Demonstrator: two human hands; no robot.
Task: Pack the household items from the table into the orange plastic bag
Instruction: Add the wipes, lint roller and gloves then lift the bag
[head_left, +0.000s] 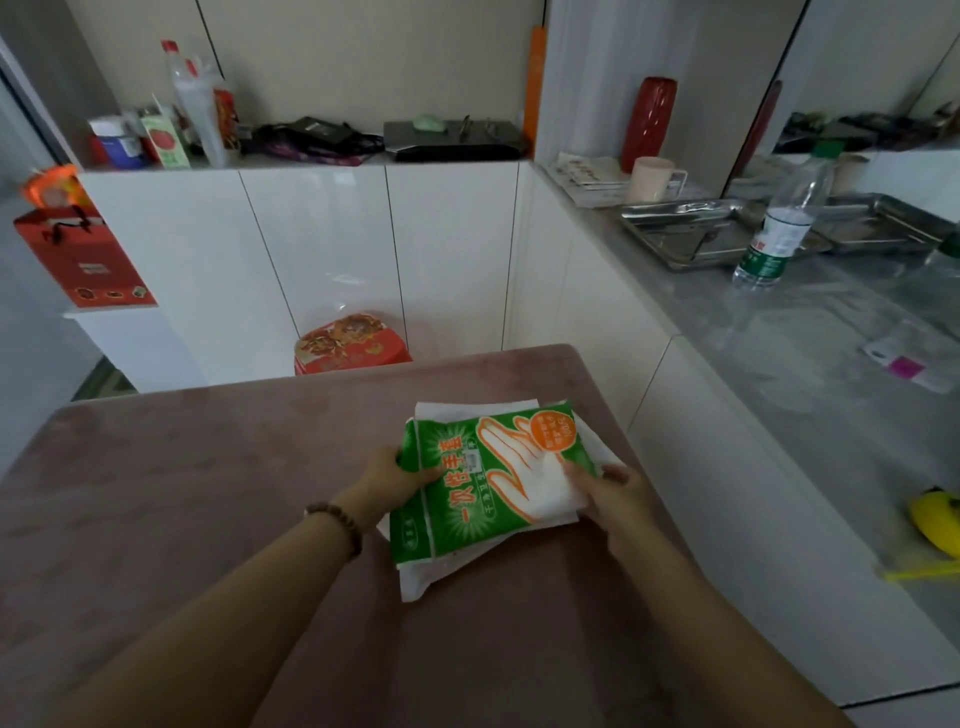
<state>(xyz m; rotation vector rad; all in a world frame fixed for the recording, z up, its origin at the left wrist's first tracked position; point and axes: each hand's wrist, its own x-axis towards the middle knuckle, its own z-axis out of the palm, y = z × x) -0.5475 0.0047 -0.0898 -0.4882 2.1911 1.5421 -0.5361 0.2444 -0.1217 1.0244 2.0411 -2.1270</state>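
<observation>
Spanning the lower frame: pinkish-brown table (208, 493), its top dull and mottled

Grey counter (769, 374) runs off toward 3 o'clock, above white cabinet doors

Metal trays (691, 234) on the counter at 2 o'clock, with a clear water bottle (779, 228) standing upright just in front of them

Green glove packet (467, 493) lies flat on the table at 5 o'clock of frame centre, near the table's right edge, orange hand outline printed on its face. It sits on top of a stack of white packets (431, 577), which stick out beyond it at 12 and at 6 o'clock

Left hand (395, 478) grips the glove packet's 9 o'clock edge, thumb over the top

Right hand (613, 493) pinches the 3 o'clock edge, forefinger laid on the printed face

Red tin (348, 345) on the floor past the table's far edge, at 12 o'clock

Bead bracelet (337, 519) on the left wrist
</observation>
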